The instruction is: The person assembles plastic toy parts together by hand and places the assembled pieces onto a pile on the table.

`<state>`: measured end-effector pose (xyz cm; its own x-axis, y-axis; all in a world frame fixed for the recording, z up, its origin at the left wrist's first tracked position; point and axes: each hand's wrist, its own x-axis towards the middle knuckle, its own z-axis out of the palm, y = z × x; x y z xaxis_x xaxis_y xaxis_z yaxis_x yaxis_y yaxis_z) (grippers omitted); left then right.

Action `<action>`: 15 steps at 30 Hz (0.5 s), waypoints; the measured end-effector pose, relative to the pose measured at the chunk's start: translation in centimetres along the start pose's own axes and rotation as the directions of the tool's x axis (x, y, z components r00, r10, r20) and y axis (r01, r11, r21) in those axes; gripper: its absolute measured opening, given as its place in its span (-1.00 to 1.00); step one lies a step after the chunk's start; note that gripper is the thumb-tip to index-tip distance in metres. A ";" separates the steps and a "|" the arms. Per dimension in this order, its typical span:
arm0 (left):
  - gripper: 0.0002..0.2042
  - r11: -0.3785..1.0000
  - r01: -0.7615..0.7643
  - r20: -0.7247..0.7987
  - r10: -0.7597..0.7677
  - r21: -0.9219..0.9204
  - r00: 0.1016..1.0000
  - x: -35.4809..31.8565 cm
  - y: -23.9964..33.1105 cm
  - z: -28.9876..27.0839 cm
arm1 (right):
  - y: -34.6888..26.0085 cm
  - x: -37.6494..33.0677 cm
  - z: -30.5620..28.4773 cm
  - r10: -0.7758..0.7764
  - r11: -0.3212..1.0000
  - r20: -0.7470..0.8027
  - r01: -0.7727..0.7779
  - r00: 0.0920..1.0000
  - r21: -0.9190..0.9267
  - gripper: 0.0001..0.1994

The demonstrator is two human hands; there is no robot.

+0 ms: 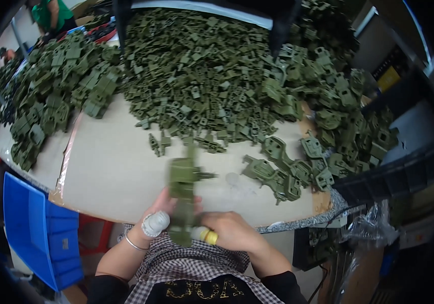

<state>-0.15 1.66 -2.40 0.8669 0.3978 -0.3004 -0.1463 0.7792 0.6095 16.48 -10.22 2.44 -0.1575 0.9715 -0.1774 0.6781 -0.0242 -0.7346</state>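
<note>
Upright in front of my body is a long olive-green plastic part [182, 175], slightly smeared by motion, with a boxy middle and a thin piece sticking out to the right. My left hand [160, 206] is closed around its lower half from the left, the thumb wrapped in white tape. From the right, my right hand [229, 226] comes up against the part's lower end, fingers curled in; yellow and whitish tape covers a digit. The part hides some of the fingertips. Just beyond its top lie a few small green pieces [211, 144] on the table [110, 167].
A big heap of small green pieces [191, 71] covers the table's far side. Larger green shells are piled at left [49, 101] and right [336, 111], with several loose frames [277, 172] at near right. A blue bin [29, 223] stands lower left. Another person [54, 15] is at far left.
</note>
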 end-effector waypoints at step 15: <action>-0.36 0.940 -0.333 -0.104 0.325 -0.072 0.940 -1.0 0.0 0.2 | 6.4 -7.2 0.0 0.068 0.755 -0.774 -0.539 0.630 -0.373 -0.30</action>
<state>-0.91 1.14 -1.92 0.7178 0.6774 -0.1610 -0.4605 0.6352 0.6200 21.94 -17.38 -1.01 0.5023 0.7926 0.3455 0.8646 -0.4542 -0.2151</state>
